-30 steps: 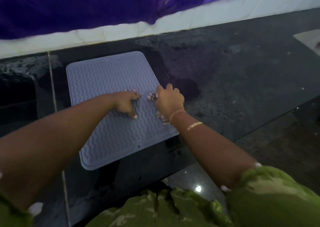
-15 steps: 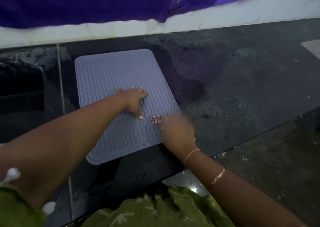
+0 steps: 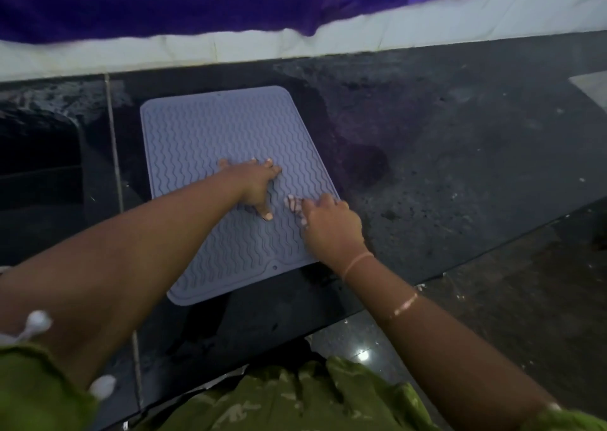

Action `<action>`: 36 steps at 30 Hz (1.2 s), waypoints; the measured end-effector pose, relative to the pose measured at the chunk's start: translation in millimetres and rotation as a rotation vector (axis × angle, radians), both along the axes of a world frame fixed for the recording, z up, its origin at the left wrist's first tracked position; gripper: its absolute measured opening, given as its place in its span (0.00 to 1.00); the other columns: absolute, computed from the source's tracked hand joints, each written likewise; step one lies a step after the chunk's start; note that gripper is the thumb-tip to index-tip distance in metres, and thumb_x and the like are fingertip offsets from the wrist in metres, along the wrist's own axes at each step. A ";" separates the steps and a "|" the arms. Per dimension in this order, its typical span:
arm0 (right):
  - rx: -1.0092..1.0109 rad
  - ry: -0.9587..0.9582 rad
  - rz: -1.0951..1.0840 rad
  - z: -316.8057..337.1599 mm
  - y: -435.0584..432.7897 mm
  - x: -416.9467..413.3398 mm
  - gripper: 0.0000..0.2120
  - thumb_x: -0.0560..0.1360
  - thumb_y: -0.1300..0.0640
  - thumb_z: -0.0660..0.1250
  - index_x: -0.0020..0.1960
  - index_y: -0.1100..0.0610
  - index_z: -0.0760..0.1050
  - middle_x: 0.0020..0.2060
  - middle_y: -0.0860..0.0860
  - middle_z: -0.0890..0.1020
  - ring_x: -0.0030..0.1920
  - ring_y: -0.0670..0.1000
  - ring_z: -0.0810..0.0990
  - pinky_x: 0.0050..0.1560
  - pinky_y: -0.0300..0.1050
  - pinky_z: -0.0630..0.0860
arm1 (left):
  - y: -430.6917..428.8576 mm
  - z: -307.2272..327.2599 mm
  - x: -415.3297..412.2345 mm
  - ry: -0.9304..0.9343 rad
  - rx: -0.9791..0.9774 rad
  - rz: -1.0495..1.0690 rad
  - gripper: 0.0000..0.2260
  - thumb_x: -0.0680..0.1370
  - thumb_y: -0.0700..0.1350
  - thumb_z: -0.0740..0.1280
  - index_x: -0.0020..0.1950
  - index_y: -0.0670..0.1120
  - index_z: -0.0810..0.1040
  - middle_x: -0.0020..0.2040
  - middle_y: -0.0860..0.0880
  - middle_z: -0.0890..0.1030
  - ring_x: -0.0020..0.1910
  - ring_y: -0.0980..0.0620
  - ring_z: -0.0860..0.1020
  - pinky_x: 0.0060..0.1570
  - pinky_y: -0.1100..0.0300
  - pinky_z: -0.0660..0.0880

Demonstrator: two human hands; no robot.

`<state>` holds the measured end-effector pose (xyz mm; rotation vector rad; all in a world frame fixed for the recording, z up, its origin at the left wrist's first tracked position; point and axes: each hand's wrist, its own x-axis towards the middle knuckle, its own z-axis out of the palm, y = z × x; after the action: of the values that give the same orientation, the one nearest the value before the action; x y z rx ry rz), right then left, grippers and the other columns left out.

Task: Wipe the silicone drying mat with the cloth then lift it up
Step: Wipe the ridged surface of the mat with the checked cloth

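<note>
The grey rectangular silicone mat [image 3: 210,135] with wavy ribs is being pressed onto the dark counter [image 3: 460,168] by the left hand [image 3: 256,184], fingers spread, while a small pale cloth [image 3: 293,204] is being gripped on its right side by the curled fingers of the right hand [image 3: 331,230].

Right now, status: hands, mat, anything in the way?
Left hand flat, pressing silicone drying mat. Right hand grips cloth on it. Mat lies flat on counter, not lifted. Nothing else on mat.
</note>
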<state>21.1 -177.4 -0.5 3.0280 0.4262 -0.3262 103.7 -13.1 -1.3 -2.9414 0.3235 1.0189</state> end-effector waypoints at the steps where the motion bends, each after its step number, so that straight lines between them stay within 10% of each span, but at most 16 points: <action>1: 0.020 0.034 -0.021 0.5 -4.5 -9.4 0.17 0.76 0.53 0.60 0.64 0.55 0.67 0.58 0.58 0.72 0.56 0.60 0.73 0.48 0.52 0.76 | 0.0 0.9 -1.1 -0.003 -0.004 -0.001 0.51 0.68 0.60 0.73 0.78 0.54 0.42 0.79 0.54 0.42 0.78 0.48 0.45 0.71 0.33 0.46; 8: 0.463 0.232 -0.281 29.6 -33.1 -0.6 0.08 0.72 0.54 0.65 0.48 0.57 0.73 0.44 0.53 0.78 0.47 0.55 0.78 0.44 0.45 0.73 | 3.3 0.1 -16.1 -0.127 -0.127 0.000 0.42 0.70 0.56 0.73 0.78 0.49 0.55 0.79 0.49 0.52 0.77 0.47 0.55 0.74 0.43 0.50; 13: 0.794 0.081 -0.400 49.7 -28.0 12.2 0.11 0.71 0.56 0.68 0.52 0.56 0.71 0.40 0.49 0.76 0.41 0.48 0.76 0.40 0.42 0.72 | -17.2 16.2 -36.4 -0.209 -0.835 0.550 0.16 0.79 0.54 0.63 0.58 0.43 0.79 0.56 0.45 0.79 0.60 0.44 0.77 0.55 0.59 0.70; 16: 0.987 0.034 -0.400 60.8 -19.0 20.3 0.12 0.70 0.57 0.70 0.50 0.54 0.69 0.42 0.49 0.77 0.40 0.46 0.75 0.38 0.40 0.71 | -32.1 44.1 -53.3 0.200 -1.213 0.941 0.30 0.78 0.66 0.53 0.58 0.41 0.78 0.51 0.44 0.81 0.48 0.48 0.80 0.46 0.60 0.74; 20: 1.143 0.041 -0.297 73.8 -3.5 26.4 0.20 0.68 0.57 0.75 0.55 0.53 0.69 0.50 0.52 0.77 0.48 0.49 0.77 0.47 0.40 0.75 | -32.2 63.4 -65.7 0.467 -1.472 0.922 0.35 0.74 0.71 0.46 0.53 0.46 0.79 0.52 0.43 0.84 0.50 0.49 0.83 0.46 0.57 0.80; 29: 1.519 0.355 0.029 79.2 -5.6 18.2 0.34 0.69 0.73 0.61 0.70 0.51 0.62 0.62 0.52 0.73 0.61 0.49 0.76 0.60 0.51 0.76 | -21.1 59.2 -61.0 0.352 -1.661 1.038 0.21 0.77 0.57 0.62 0.63 0.45 0.77 0.57 0.43 0.82 0.54 0.46 0.81 0.54 0.51 0.78; 36: 1.822 0.621 -0.260 74.2 -25.7 35.5 0.32 0.74 0.78 0.54 0.69 0.48 0.61 0.53 0.46 0.72 0.50 0.49 0.78 0.37 0.40 0.80 | -27.4 61.5 -45.0 0.083 -1.769 1.179 0.07 0.79 0.43 0.63 0.56 0.49 0.73 0.48 0.46 0.83 0.46 0.49 0.81 0.51 0.53 0.77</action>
<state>56.6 -203.1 73.8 4.6218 0.4913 -1.7555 58.8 -40.4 60.2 -4.7556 -1.6009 1.1204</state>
